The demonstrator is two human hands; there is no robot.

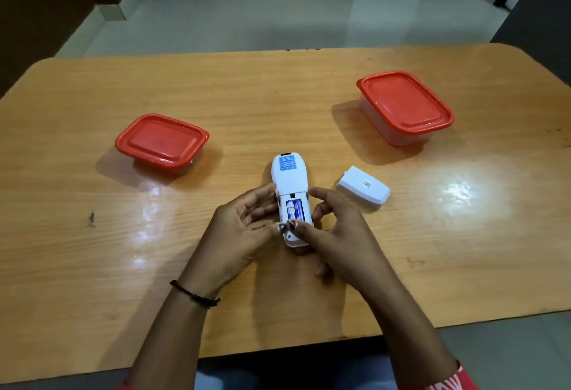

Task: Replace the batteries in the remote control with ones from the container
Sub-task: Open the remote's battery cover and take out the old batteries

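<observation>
Batteries (294,210) sat in the open remote (290,187) held above the surface (278,105), left hand (244,229) cupping its side, right hand (336,235) loosely curled with a fingertip at their near end; levering gently there seemed wisest.

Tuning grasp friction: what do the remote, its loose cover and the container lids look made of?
Remote: white hard plastic, smooth, slightly glossy.
Battery cover: likely the same white plastic, moulded edges.
Left lid and right lid: red plastic, semi-gloss, moulded raised rims.
</observation>
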